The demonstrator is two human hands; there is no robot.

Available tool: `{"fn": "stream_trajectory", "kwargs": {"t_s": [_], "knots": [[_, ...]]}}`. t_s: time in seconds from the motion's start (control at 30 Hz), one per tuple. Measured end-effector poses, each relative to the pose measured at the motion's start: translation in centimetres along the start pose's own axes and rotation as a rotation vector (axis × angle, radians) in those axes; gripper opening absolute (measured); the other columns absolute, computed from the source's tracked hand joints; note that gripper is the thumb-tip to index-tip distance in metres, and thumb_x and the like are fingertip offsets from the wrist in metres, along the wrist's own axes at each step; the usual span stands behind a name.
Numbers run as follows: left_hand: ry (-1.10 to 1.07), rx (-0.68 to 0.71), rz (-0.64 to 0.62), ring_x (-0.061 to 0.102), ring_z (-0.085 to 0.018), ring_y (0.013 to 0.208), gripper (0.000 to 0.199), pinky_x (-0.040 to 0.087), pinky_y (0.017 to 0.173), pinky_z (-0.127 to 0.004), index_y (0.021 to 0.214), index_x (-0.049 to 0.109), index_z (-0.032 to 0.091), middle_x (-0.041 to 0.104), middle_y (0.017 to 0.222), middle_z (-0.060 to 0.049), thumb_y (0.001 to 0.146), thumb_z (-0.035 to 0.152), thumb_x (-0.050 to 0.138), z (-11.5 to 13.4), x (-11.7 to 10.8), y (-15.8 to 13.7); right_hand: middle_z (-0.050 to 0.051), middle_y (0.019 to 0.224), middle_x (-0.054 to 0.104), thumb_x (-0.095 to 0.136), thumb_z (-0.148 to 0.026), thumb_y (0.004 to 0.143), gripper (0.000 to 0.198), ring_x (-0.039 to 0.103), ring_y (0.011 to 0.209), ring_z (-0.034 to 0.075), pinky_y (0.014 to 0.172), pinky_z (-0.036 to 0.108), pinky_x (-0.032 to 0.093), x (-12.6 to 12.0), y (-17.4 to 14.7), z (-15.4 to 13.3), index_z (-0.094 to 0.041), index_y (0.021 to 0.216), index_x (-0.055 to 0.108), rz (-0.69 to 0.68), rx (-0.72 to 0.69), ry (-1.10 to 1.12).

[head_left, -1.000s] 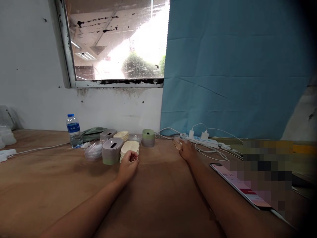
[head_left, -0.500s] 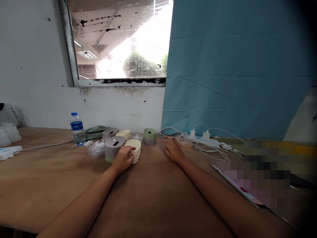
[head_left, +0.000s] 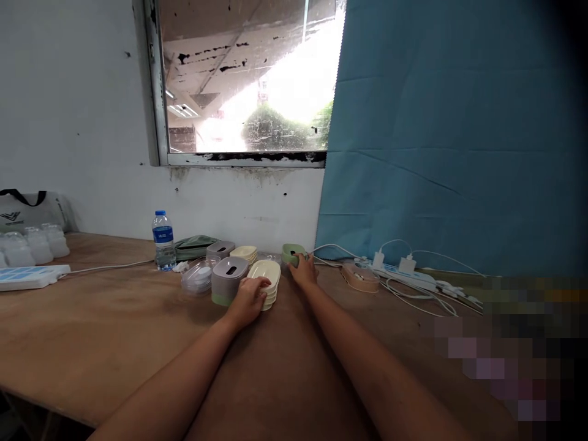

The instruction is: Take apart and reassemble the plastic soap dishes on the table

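At the near end of a stack of cream, oval tray-like pieces (head_left: 267, 272), my left hand (head_left: 248, 301) has its fingers curled against the top and side. Just left of that hand stands a lilac box with a dark slot on top and a green lower part (head_left: 225, 282). My right hand (head_left: 304, 272) grips a green slotted box (head_left: 294, 250) from the front and right, covering much of its lower part. Behind the near pieces are a second lilac box (head_left: 219, 248) and another cream stack (head_left: 243, 252).
Clear plastic containers (head_left: 198, 277) and a water bottle (head_left: 163, 242) stand to the left, near a green pouch (head_left: 195, 246). To the right lie a peach-coloured case (head_left: 361, 277), a power strip (head_left: 413, 277) and loose white cables. Another power strip (head_left: 32, 277) sits far left by translucent bottles.
My right hand has moved left from beside the peach case and closed on the green box. My left hand stays at the cream stack. The camera view has turned slightly left.
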State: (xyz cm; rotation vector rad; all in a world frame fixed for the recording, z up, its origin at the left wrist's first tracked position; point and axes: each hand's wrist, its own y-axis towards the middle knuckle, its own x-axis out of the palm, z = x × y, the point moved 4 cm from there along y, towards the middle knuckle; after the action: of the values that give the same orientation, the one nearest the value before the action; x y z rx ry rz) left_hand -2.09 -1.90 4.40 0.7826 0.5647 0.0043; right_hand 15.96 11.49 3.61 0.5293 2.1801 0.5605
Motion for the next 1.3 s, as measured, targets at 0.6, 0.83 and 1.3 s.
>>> {"fn": "stream_trajectory", "kwargs": {"t_s": [0.6, 0.83, 1.3], "knots": [[-0.548, 0.012, -0.799, 0.050, -0.017, 0.107, 0.017, 0.035, 0.094, -0.032, 0.088, 0.058, 0.015, 0.061, 0.101, -0.006, 0.071, 0.012, 0.056, 3.9, 4.8, -3.1, 0.007, 0.110, 0.057, 0.065, -0.050, 0.062, 0.040, 0.058, 0.094, 0.022, 0.082, 0.037, 0.048, -13.9, -5.6, 6.6, -0.022, 0.088, 0.054, -0.117, -0.134, 0.682], [-0.643, -0.114, -0.365, 0.052, -0.018, 0.095, 0.025, 0.036, 0.090, -0.036, 0.084, 0.052, 0.016, 0.056, 0.091, -0.003, 0.062, 0.006, 0.060, 1.6, 3.3, -1.4, 0.010, 0.119, 0.045, 0.067, -0.036, 0.067, 0.027, 0.048, 0.109, 0.023, 0.089, 0.038, 0.042, -15.7, -11.8, 7.0, -0.021, 0.088, 0.057, -0.635, -0.264, 0.734], [-0.325, 0.133, -0.595, 0.050, -0.017, 0.098, 0.026, 0.039, 0.089, -0.031, 0.086, 0.059, 0.017, 0.049, 0.101, -0.007, 0.065, 0.028, 0.068, 4.7, 4.0, -2.4, 0.012, 0.122, 0.041, 0.070, -0.039, 0.058, 0.039, 0.039, 0.115, 0.027, 0.092, 0.039, 0.035, -16.9, -13.9, 3.4, -0.019, 0.084, 0.050, -0.720, -0.576, 0.295]]}}
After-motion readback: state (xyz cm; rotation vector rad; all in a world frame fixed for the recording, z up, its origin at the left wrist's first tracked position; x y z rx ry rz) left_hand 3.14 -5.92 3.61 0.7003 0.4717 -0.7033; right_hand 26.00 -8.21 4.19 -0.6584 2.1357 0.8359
